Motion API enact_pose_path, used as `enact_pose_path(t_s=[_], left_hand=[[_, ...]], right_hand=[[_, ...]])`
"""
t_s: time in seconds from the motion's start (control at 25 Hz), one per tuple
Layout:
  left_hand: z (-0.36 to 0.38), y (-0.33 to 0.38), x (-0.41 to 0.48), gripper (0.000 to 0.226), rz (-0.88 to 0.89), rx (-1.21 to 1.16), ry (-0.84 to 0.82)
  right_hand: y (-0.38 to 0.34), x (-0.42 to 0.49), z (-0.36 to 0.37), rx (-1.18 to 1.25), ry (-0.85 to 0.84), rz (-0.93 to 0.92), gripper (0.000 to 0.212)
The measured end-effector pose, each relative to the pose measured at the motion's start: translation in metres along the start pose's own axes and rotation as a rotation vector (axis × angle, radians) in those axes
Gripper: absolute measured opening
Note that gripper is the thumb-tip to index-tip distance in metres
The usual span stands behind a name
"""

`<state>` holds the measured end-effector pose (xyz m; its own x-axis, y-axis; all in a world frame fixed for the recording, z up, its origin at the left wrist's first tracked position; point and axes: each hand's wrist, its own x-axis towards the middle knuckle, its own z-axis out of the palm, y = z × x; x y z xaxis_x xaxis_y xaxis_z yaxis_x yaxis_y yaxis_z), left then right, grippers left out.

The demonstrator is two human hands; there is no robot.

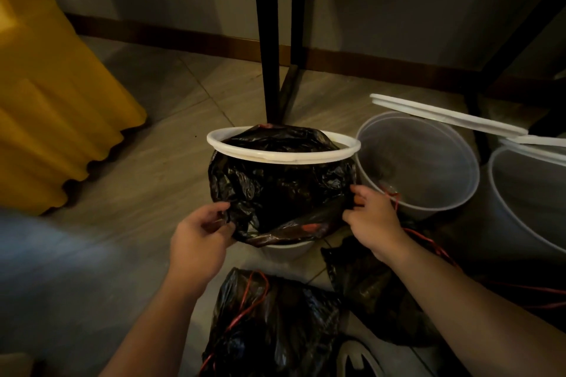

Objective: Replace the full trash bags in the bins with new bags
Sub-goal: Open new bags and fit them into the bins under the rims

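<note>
A black trash bag (275,187) hangs through a white plastic ring (284,157) over a white bin, of which only the bottom (286,246) shows. My left hand (202,232) pinches the bag's lower left edge. My right hand (369,217) grips the bag's right edge. A full black bag with a red drawstring (269,321) lies on the floor in front of me, and another black bag (373,291) lies under my right forearm.
Two bare translucent bins stand to the right, one at centre right (422,162) and one at the far right (526,193), with white rings (444,115) lying across them. Black table legs (269,40) rise behind the bin. A yellow curtain (52,101) hangs at left.
</note>
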<state>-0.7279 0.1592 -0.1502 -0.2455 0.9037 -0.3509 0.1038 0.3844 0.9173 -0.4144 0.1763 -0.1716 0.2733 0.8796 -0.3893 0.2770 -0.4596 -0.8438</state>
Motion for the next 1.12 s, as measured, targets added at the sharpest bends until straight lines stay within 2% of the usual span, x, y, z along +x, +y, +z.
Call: enact_pose_path(t_s=[0.12, 0.24, 0.32, 0.52, 0.68, 0.88, 1.0, 1.12], left_hand=[[-0.009, -0.014, -0.009, 0.041, 0.000, -0.002, 0.046], [-0.013, -0.027, -0.015, 0.042, 0.027, 0.298, 0.089], [-0.010, -0.028, -0.017, 0.044, 0.064, 0.411, 0.104], [-0.003, -0.034, -0.021, 0.046, 0.174, 0.441, 0.094], [-0.007, -0.040, -0.019, 0.048, 0.149, 0.375, 0.083], [-0.001, -0.039, -0.015, 0.037, 0.316, 0.582, 0.091], [0.000, -0.028, -0.013, 0.037, 0.278, 0.499, 0.103], [-0.004, 0.006, -0.002, 0.040, 0.214, 0.322, 0.181]], right_hand=[[0.007, -0.001, 0.000, -0.035, 0.000, -0.008, 0.076], [0.011, -0.006, 0.004, -0.032, -0.005, -0.045, 0.068], [0.010, -0.007, 0.008, -0.069, -0.006, -0.067, 0.061], [0.007, -0.011, 0.002, -0.258, -0.046, -0.107, 0.057], [0.008, -0.011, -0.003, -0.220, -0.016, -0.070, 0.059], [0.012, -0.019, 0.003, -0.335, -0.006, -0.182, 0.039], [0.005, -0.017, 0.001, -0.292, 0.033, -0.134, 0.030], [-0.011, -0.017, -0.011, -0.208, 0.177, -0.102, 0.031]])
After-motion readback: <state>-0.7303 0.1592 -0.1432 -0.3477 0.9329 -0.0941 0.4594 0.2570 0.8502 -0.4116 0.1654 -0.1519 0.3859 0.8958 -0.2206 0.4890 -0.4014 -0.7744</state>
